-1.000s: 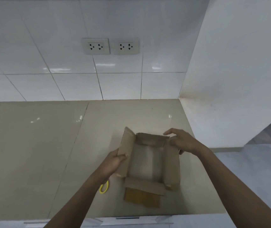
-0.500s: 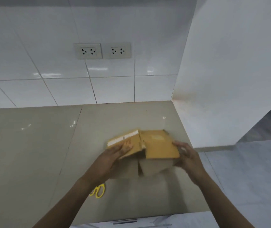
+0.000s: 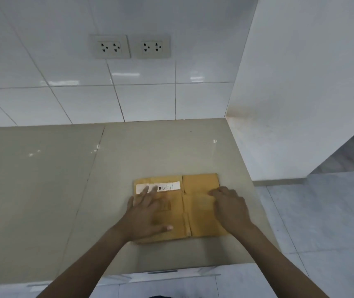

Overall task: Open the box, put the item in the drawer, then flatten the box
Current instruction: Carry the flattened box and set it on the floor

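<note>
The brown cardboard box [image 3: 195,214] lies flat on the beige countertop [image 3: 43,179], near its front right corner. A white shipping label [image 3: 167,187] runs along the box's far left part. My left hand [image 3: 148,216] rests palm down on the left half, fingers spread, touching the label. My right hand [image 3: 229,206] presses palm down on the right half, fingers pointing left. Neither hand grips anything. The item is not in view. A closed drawer front [image 3: 163,274] with a slim handle sits just under the counter's front edge.
White tiled wall behind the counter carries two double sockets [image 3: 129,47]. A white wall panel [image 3: 300,93] bounds the counter on the right, with grey floor tiles [image 3: 322,222] beyond it. The scissors seen earlier are hidden.
The open box was turned over, folded down and now lies flat. Both hands went from holding its sides to pressing on top. The yellow scissors are no longer visible.
</note>
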### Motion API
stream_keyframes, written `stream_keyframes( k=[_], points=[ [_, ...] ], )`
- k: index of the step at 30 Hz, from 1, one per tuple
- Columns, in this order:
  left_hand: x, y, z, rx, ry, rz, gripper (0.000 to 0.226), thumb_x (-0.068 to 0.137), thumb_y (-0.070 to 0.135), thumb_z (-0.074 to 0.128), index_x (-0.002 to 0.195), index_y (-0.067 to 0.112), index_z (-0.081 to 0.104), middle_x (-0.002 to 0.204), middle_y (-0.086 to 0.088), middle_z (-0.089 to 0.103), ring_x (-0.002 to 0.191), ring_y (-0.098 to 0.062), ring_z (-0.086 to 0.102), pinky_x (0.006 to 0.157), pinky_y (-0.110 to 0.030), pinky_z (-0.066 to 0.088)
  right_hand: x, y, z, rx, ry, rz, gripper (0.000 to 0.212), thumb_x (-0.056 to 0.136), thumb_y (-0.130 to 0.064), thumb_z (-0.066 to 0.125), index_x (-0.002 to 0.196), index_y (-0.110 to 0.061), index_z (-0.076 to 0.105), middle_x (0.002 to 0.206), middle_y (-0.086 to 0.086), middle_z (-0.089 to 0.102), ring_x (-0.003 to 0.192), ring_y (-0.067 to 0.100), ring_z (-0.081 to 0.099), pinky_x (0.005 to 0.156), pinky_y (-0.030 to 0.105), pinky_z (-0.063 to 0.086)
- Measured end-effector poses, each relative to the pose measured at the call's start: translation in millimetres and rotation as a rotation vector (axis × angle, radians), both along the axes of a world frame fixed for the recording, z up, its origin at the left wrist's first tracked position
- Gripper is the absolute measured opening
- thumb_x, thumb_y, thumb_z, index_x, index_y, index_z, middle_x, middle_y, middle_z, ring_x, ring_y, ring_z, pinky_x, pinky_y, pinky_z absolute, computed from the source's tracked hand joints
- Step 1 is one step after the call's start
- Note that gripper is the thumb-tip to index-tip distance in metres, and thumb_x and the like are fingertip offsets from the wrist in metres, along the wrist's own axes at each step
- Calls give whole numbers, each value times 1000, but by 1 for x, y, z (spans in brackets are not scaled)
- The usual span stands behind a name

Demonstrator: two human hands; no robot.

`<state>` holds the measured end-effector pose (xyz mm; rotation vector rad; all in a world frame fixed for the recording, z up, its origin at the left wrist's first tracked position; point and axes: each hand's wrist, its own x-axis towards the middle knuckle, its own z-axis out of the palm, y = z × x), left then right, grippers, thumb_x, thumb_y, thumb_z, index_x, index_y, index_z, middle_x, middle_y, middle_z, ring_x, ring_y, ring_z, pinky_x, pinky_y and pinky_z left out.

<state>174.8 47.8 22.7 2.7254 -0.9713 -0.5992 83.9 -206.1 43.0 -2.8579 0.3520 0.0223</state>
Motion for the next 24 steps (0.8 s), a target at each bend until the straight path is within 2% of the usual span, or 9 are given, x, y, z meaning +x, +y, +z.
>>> stream_keyframes(
  k=[3,6,8,11,13,15,18,20,24],
  points=[
    [14,-27,-10,184,98,14,123,51,90,52,143,48,-18,155,1,-32,143,-30,-28,109,-70,1,26,28,-16,27,195,193,58,93,-54,31,147,-36,23,161,4,14,147,31,15,113,57,20],
    [18,-38,-24,365,78,-45,127,55,85,56,143,41,-25,152,-2,-39,140,-36,-33,106,-75,0,30,48,-50,-67,321,264,89,72,-81,1,150,-37,-1,162,5,-10,148,37,-10,109,70,-3],
    [20,-40,-26,386,77,-40,129,53,85,58,144,40,-23,152,-1,-40,140,-35,-33,106,-74,-1,32,49,-60,-88,330,262,90,72,-82,2,150,-37,-2,162,6,-11,147,39,-12,106,72,-7],
    [23,-41,-21,270,150,40,118,55,85,57,145,47,-9,157,3,-29,144,-30,-25,106,-71,0,43,36,-46,51,360,242,77,82,-74,27,149,-40,9,163,1,-7,148,34,-7,110,67,0],
    [25,-39,-15,-39,161,254,86,69,76,56,143,47,23,161,0,1,148,-27,0,112,-60,10,47,24,-33,154,252,73,66,89,-61,40,147,-33,22,161,5,11,146,31,11,111,57,19],
    [28,-36,-9,-347,51,619,57,80,55,60,131,32,48,146,-7,38,136,-30,32,108,-48,29,50,14,-23,175,127,-229,57,91,-46,48,140,-20,32,148,11,34,132,33,34,100,48,37],
    [31,-29,-3,-192,7,1040,44,82,31,58,120,11,46,123,-19,49,115,-40,48,93,-48,43,51,4,-19,264,234,-470,59,87,-41,52,136,-15,31,135,12,40,122,34,39,94,47,39],
    [30,-29,-4,-80,106,1073,45,82,28,54,120,7,42,123,-21,48,115,-42,46,94,-49,42,52,1,-24,276,282,-475,61,85,-42,53,136,-15,31,135,12,40,123,34,38,95,47,39],
    [37,-36,-14,-43,100,1073,45,81,26,56,119,8,44,122,-19,51,116,-39,46,95,-48,42,51,-3,-28,306,238,-490,65,83,-39,58,136,-15,29,133,13,41,122,36,39,95,46,38]
  ],
)
